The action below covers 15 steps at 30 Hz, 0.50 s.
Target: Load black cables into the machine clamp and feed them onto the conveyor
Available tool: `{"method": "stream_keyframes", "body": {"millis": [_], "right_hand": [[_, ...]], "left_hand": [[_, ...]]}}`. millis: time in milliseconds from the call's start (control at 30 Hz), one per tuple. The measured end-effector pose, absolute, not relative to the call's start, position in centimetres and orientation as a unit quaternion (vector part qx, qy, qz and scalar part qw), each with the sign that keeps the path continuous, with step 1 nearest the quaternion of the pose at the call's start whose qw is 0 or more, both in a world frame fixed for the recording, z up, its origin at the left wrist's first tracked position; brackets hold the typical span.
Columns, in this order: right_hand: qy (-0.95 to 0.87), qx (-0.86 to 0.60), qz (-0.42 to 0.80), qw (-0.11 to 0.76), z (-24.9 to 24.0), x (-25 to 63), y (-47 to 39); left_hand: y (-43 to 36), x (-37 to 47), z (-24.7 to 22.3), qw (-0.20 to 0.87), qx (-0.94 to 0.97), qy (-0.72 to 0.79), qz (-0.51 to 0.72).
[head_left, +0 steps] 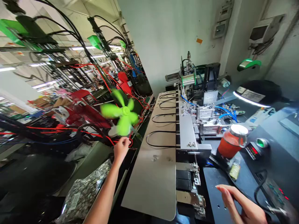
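My left hand point(121, 150) reaches out just below a bright green fan point(125, 111) with blurred blades. Its fingers are curled closed, and whatever they may hold is hidden. Low on the right, my right hand point(244, 203) hovers over the dark machine bed point(211, 183), thumb and forefinger pinched together. Anything between those fingertips is too small to make out. Between the hands runs a long flat metal plate point(149, 183). Several black cables point(161, 132) lie looped across it, their ends leading under a narrower metal cover point(188, 130).
A jar of orange-red contents point(230, 143) stands beside the machine's metal cylinders point(207, 124). Behind them sits a wire spool point(188, 80). A lit lamp point(252, 99) overhangs the right side. At lower left lies a clear bag of small parts point(85, 193); red machines point(86, 107) stand beyond.
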State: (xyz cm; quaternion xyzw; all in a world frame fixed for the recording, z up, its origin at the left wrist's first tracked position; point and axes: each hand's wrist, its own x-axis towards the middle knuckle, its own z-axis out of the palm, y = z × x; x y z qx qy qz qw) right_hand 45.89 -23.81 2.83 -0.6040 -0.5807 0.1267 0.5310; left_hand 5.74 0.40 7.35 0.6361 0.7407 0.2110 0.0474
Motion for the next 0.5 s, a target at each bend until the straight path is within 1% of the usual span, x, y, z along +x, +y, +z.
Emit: {"method": "stream_keyframes", "body": {"millis": [67, 133, 167, 200, 233, 333, 400, 500], "right_hand": [[-0.576, -0.597, 0.136, 0.541, 3.3, 45.4, -23.7], [-0.568, -0.601, 0.152, 0.541, 3.9, 44.8, -23.6], [-0.564, -0.602, 0.158, 0.542, 4.2, 44.5, -23.4], [-0.559, -0.605, 0.166, 0.542, 4.5, 44.2, -23.3], [-0.550, -0.607, 0.173, 0.547, 4.7, 44.0, -23.2], [-0.518, -0.609, 0.203, 0.566, 5.2, 43.3, -23.0], [-0.508, -0.602, 0.221, 0.575, 5.3, 42.8, -22.9], [-0.491, -0.598, 0.237, 0.588, 5.0, 42.0, -22.7]], "left_hand": [[0.9, 8.1, 9.5, 0.059, 0.645, 0.706, 0.287], [0.9, 11.4, 11.5, 0.095, 0.663, 0.657, 0.347], [0.4, 13.4, 12.3, 0.130, 0.680, 0.619, 0.370], [-0.4, 15.6, 13.0, 0.191, 0.702, 0.559, 0.397], [-1.6, 17.8, 13.4, 0.254, 0.731, 0.498, 0.390], [-6.4, 23.8, 13.4, 0.369, 0.822, 0.363, 0.235], [-9.3, 26.5, 12.3, 0.392, 0.853, 0.296, 0.174], [-11.7, 28.1, 10.2, 0.372, 0.874, 0.260, 0.171]]}}
